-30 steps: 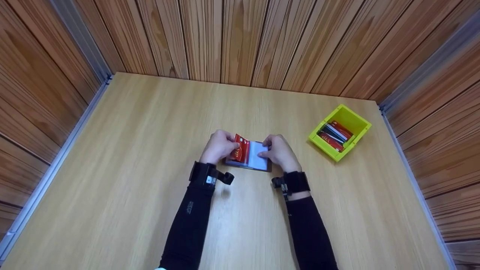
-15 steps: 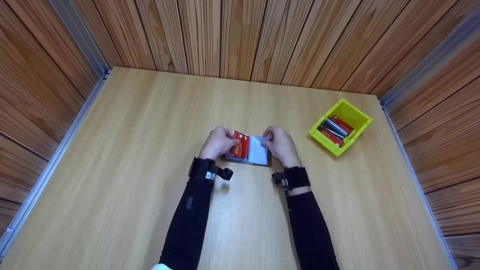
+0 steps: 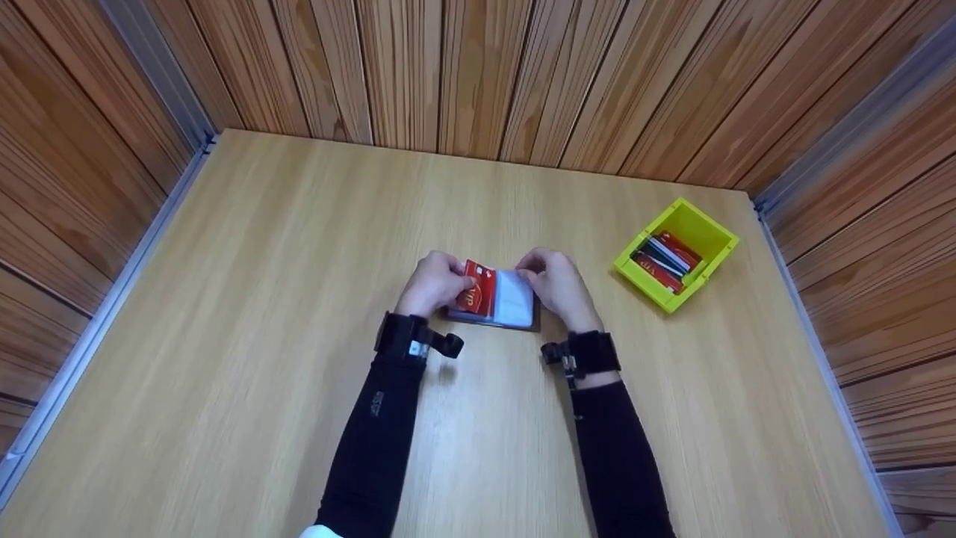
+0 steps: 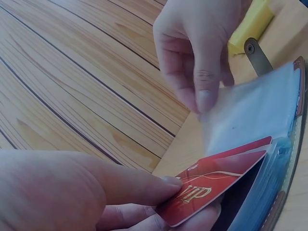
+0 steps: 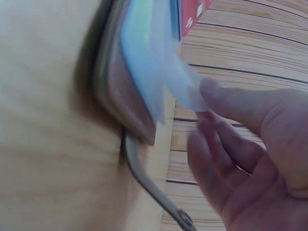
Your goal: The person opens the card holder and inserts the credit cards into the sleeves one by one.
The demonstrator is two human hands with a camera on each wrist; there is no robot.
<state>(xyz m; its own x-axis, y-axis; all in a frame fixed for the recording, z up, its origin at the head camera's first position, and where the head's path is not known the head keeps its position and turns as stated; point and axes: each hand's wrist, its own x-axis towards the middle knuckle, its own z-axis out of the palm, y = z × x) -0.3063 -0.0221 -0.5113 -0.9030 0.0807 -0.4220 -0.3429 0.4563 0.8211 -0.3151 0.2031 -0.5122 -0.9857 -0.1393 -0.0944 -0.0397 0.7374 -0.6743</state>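
Head view: left hand [image 3: 435, 285] fingers pinch one red card [image 3: 475, 293]; right hand [image 3: 556, 288] fingers pinch one clear sleeve [image 3: 515, 301].

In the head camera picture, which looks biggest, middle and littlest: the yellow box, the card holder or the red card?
1. Yellow box, biggest.
2. Card holder, partly hidden by both hands, yet seemingly smaller.
3. Red card, smallest, held by the left hand.

Left hand [image 3: 433, 285] fingers curled in a pinch, right hand [image 3: 554, 288] apparently pinching too, forearms converging
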